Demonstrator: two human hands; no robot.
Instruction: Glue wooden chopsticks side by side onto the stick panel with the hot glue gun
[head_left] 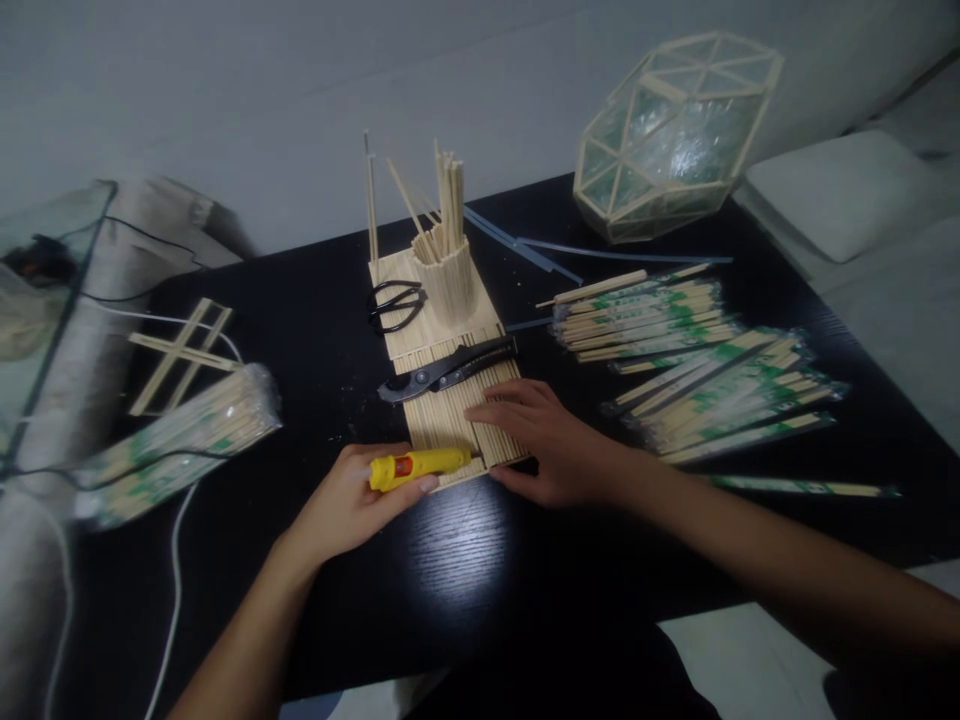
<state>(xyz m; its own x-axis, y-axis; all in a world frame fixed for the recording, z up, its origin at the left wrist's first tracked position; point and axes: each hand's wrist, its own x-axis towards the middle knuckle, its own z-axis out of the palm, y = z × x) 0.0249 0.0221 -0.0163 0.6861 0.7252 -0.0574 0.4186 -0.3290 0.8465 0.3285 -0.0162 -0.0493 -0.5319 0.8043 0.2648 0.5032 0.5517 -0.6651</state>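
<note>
My left hand is closed round a yellow glue gun, its nozzle at the near edge of a flat mat of wooden sticks. My right hand lies flat with fingers stretched out, pressing on the mat's near right corner. On the mat lie black pliers and, farther back, black scissors. A stick-built cup holding several upright sticks stands at the mat's far end.
Wrapped chopsticks lie in heaps on the right of the black table. A bag of chopsticks and a stick cross lie left. A faceted stick-framed lantern stands at the back right. A white cable trails left.
</note>
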